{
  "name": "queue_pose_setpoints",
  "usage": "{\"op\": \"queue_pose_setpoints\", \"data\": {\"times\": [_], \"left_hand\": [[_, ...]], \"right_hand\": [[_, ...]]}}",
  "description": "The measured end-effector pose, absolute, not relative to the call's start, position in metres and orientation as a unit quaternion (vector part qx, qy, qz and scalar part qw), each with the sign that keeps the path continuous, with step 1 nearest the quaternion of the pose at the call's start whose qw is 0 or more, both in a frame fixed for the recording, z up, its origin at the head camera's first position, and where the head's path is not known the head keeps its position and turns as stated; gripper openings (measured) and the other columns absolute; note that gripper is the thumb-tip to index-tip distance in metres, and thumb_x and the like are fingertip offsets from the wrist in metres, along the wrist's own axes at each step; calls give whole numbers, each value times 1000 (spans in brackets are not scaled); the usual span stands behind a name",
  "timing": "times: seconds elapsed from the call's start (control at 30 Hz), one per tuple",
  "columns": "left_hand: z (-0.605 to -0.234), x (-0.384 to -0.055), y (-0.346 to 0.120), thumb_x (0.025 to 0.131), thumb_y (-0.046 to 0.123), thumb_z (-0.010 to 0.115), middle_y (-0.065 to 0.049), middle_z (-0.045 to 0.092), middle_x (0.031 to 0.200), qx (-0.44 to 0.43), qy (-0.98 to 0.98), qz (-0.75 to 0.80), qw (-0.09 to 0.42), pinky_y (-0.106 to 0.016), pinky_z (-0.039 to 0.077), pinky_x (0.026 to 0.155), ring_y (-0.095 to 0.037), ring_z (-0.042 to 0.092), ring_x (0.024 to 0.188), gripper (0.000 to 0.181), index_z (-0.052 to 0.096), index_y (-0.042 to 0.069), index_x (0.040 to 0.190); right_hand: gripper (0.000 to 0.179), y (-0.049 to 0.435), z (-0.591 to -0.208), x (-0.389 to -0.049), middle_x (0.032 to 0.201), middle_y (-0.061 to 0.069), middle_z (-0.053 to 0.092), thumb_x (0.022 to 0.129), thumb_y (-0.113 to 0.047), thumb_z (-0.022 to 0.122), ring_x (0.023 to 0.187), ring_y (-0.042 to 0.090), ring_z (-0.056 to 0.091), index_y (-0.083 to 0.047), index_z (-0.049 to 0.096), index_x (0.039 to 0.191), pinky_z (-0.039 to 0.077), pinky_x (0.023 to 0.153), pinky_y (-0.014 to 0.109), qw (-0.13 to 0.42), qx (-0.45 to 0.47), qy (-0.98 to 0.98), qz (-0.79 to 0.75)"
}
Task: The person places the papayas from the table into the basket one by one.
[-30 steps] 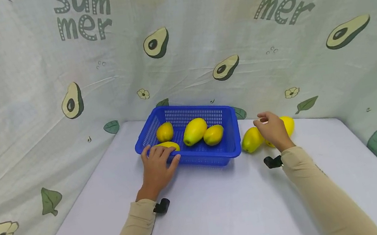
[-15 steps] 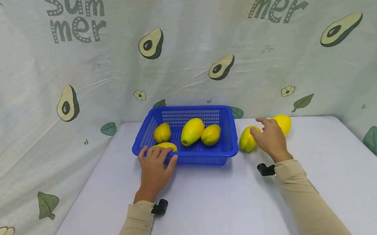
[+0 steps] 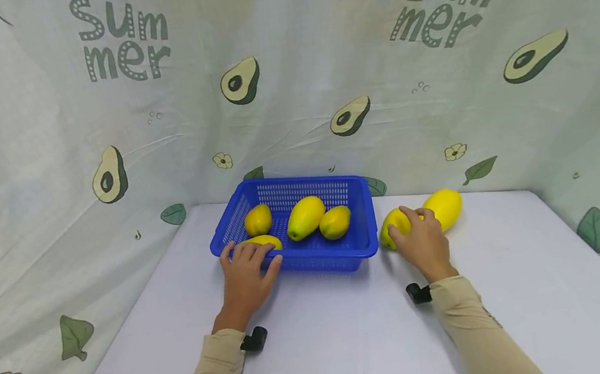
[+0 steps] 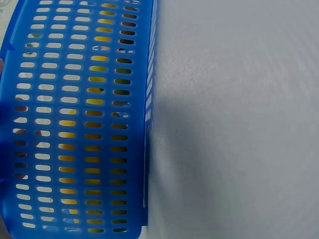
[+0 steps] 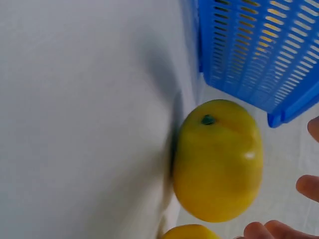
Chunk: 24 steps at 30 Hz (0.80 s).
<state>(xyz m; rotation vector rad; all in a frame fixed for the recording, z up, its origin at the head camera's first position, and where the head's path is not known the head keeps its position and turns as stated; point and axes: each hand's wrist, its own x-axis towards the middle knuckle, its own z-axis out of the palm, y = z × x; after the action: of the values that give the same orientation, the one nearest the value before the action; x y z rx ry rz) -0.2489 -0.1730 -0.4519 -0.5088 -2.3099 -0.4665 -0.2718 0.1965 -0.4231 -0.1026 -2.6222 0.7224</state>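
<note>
My left hand (image 3: 245,284) grips the front left rim of a blue plastic basket (image 3: 339,253), thumb outside and fingers over the edge. Beside those fingers, a yellow fruit (image 3: 266,240) lies inside, partly hidden. My right hand (image 3: 424,245) hovers over the fruits on the table, fingers spread and slightly bent, holding nothing. Nearest to it is a smooth oval yellow fruit (image 3: 392,232) with a greenish end. In the right wrist view this fruit (image 5: 219,164) sits apart from the fingertips (image 5: 308,187). Another yellow fruit (image 3: 446,206) lies behind the hand.
Inside the basket lie more yellow fruits, a large one (image 3: 306,217), a smaller one (image 3: 336,222) and one at the left (image 3: 258,220). The white table (image 3: 334,337) reaches back to a printed cloth (image 3: 288,105). The basket's slotted wall (image 4: 79,114) fills the left wrist view's left side.
My right hand has moved left and lower, from above the farther fruits to the fruit nearest the basket. My left hand keeps its place on the rim. The head view has shifted slightly.
</note>
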Motion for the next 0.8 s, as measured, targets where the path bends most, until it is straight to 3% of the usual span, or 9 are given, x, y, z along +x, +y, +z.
{"op": "queue_pose_setpoints", "data": {"times": [0.2,0.4,0.8], "left_hand": [[-451,-249,-174,97,39,62,-7,65,105,-205,-889,-183,366,-63,20,111,-31,54,115,35,70,11,117],[-451,-250,-173,97,39,62,-7,65,105,-208,-887,-188,368,-63,19,111,-31,54,115,35,70,11,117],[-450,-249,-173,98,40,62,-7,65,107,-196,-897,-191,348,-60,16,113,-30,53,116,36,70,11,118]], "right_hand": [[67,197,-431,-272,145,33,37,96,-46,58,116,54,51,-12,44,151,48,82,66,181,-24,-955,234],[69,196,-434,-273,145,37,34,94,-49,61,114,58,53,-10,47,150,48,83,66,151,-25,-959,238],[70,198,-439,-277,147,34,35,94,-41,67,123,51,47,-11,41,152,41,95,68,93,-6,-955,282]]}}
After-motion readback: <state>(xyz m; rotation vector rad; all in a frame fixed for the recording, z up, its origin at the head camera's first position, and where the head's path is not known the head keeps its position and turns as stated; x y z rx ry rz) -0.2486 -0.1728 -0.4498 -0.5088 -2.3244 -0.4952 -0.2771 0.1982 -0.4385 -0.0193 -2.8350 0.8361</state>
